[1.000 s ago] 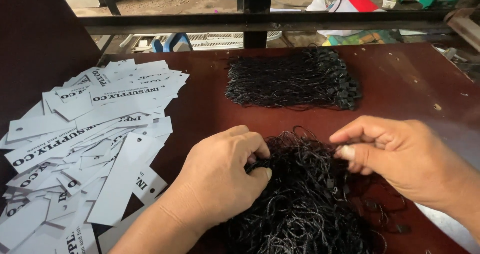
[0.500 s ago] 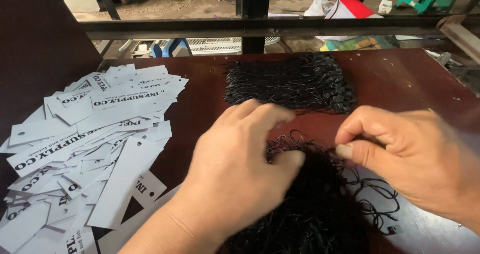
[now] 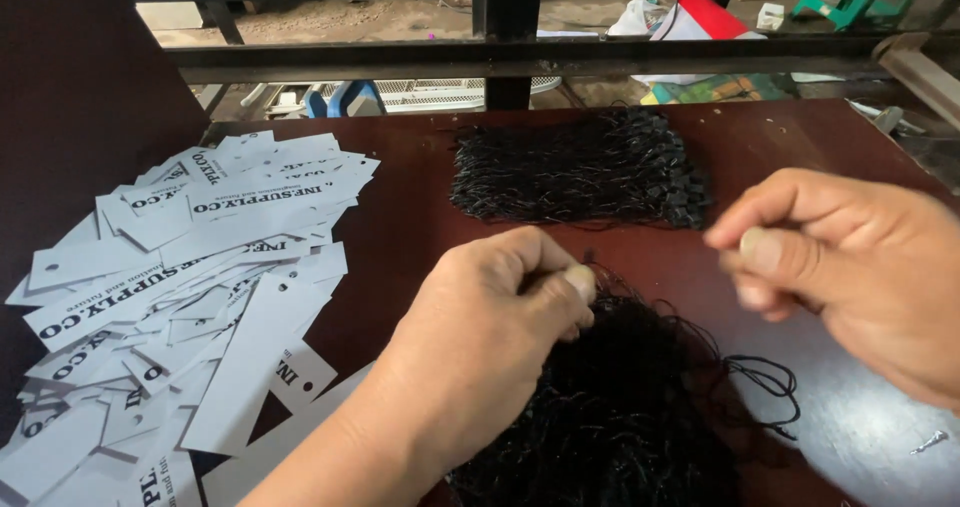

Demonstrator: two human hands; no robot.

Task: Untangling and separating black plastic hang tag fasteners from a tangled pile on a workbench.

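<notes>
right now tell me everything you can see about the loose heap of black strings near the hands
The loose heap of black strings is a tangled, thin, thread-like mass lying on the dark red-brown table at the near edge, partly cut off by the frame. A few loops stray out to its right. The left hand rests on its top, fingers pinched. The right hand hovers above, apart from it. A neater bundle of black strings lies behind, separate.

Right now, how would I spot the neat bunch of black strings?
Look at the dark red table. White paper tags cover its left side. The neat bundle of black strings lies at the far middle, flat and lined up, unlike the messy tangle under the left hand.
</notes>
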